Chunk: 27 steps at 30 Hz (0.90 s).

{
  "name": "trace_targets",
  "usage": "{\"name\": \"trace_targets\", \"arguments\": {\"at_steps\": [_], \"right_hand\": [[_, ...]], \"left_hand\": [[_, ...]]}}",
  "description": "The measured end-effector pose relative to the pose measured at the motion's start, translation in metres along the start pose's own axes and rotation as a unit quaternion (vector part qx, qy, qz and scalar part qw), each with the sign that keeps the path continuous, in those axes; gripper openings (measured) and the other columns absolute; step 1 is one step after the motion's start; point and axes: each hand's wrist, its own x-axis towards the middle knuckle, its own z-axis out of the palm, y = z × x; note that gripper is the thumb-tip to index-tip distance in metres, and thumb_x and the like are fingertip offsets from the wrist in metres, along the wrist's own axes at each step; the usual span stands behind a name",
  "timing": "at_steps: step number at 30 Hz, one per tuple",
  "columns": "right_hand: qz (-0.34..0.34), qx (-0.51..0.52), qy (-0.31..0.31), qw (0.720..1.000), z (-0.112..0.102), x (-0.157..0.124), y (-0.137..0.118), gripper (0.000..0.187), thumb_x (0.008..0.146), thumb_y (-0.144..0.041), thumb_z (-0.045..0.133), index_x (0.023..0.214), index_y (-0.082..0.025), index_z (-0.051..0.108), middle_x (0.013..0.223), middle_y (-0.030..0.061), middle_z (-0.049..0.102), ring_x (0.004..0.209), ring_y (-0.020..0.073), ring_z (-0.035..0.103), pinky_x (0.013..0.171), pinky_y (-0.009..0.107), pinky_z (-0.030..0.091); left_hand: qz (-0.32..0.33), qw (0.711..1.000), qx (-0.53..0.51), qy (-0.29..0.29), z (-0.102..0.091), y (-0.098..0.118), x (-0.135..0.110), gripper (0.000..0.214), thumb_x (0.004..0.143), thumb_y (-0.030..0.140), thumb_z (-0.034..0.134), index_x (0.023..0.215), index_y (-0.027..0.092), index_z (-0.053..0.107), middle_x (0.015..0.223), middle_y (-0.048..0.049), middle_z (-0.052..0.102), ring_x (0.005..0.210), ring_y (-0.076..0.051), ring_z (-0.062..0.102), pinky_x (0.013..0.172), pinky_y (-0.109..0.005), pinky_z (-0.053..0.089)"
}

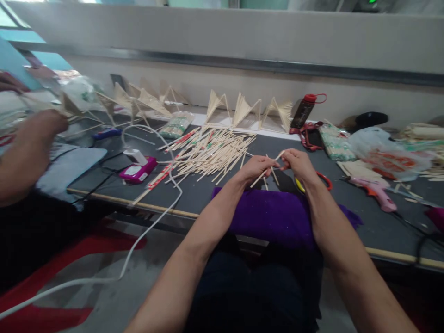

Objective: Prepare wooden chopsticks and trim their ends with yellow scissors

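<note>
Above the table's front part, my left hand is closed on a few thin wooden sticks, which cross one another and point down. Close beside it, my right hand pinches the upper end of a pale stick. Whether the sticks are joined where they cross is hidden by the fingers. Beneath my wrists a purple cloth drapes over the table edge. Scissors with red and yellow handles lie partly behind my right forearm. A large loose pile of wooden sticks spreads to the left of my hands.
Fan-shaped stick models stand along the wall. A pink glue gun, plastic bag and dark bottle are to the right. A magenta power adapter and white cable lie left, near another person's arm.
</note>
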Motion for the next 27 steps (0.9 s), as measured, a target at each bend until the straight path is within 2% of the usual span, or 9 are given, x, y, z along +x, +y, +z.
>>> {"name": "trace_targets", "arguments": {"at_steps": [2,5,9,15,19,22,27], "right_hand": [[0.026,0.117,-0.011,0.993,0.0001,-0.0005,-0.0035,0.017,0.07,-0.031,0.062,0.076,-0.015,0.063,0.063,-0.0025,0.053,0.046,0.0061,0.043,0.048,0.023,0.048],[0.051,0.202,-0.028,0.978,0.0004,-0.0005,-0.0067,0.022,0.065,-0.029,0.069,0.081,-0.015,0.066,0.07,-0.0014,0.058,0.051,0.005,0.047,0.049,0.02,0.049],[0.059,0.227,-0.016,0.972,-0.0003,-0.0001,-0.0067,0.022,0.063,-0.026,0.071,0.083,-0.015,0.067,0.071,-0.0003,0.061,0.055,0.0056,0.053,0.05,0.018,0.049],[0.045,0.207,0.034,0.977,0.0039,0.0012,-0.0051,0.02,0.066,-0.028,0.068,0.081,-0.015,0.066,0.07,-0.0008,0.062,0.054,0.0057,0.053,0.049,0.018,0.049],[0.001,0.144,0.065,0.987,0.0086,0.0006,-0.0033,0.023,0.066,-0.03,0.066,0.083,-0.015,0.067,0.068,0.0001,0.063,0.055,0.0086,0.056,0.05,0.021,0.049],[-0.055,0.016,0.086,0.995,0.0089,-0.0012,-0.0031,0.023,0.072,-0.031,0.059,0.086,-0.015,0.069,0.063,0.0,0.063,0.052,0.0111,0.057,0.052,0.023,0.049],[-0.136,-0.199,0.085,0.967,0.0042,-0.0043,-0.007,0.023,0.079,-0.026,0.048,0.083,-0.017,0.069,0.064,0.0018,0.065,0.051,0.0116,0.057,0.061,0.025,0.047]], "left_hand": [[-0.003,1.0,-0.018,0.007,-0.001,0.0022,0.0004,0.023,0.081,0.03,0.052,0.082,0.011,0.065,0.044,0.0044,0.049,0.034,-0.004,0.034,0.038,-0.018,0.022],[-0.006,1.0,-0.019,0.013,-0.0018,0.0028,0.0023,0.025,0.083,0.032,0.051,0.084,0.011,0.065,0.045,0.0037,0.05,0.034,-0.004,0.036,0.039,-0.018,0.025],[-0.004,1.0,-0.01,0.017,-0.0017,0.0025,0.0025,0.026,0.085,0.033,0.05,0.083,0.012,0.064,0.046,0.0038,0.05,0.035,-0.003,0.036,0.04,-0.017,0.026],[-0.011,1.0,0.004,0.022,-0.0004,0.0022,0.0019,0.025,0.084,0.032,0.05,0.081,0.012,0.065,0.045,0.0036,0.049,0.036,-0.004,0.036,0.04,-0.017,0.025],[-0.017,1.0,0.001,0.026,0.0003,0.0011,0.0026,0.023,0.083,0.031,0.052,0.08,0.012,0.065,0.044,0.0036,0.049,0.034,-0.003,0.034,0.04,-0.018,0.023],[-0.017,1.0,0.005,0.026,0.0003,0.0007,0.0028,0.022,0.082,0.03,0.053,0.082,0.012,0.066,0.044,0.0037,0.049,0.034,-0.003,0.033,0.039,-0.018,0.022],[-0.037,0.999,0.013,0.026,0.0027,0.002,0.0019,0.022,0.081,0.027,0.052,0.085,0.012,0.067,0.042,0.0044,0.046,0.033,-0.003,0.03,0.038,-0.018,0.019]]}}
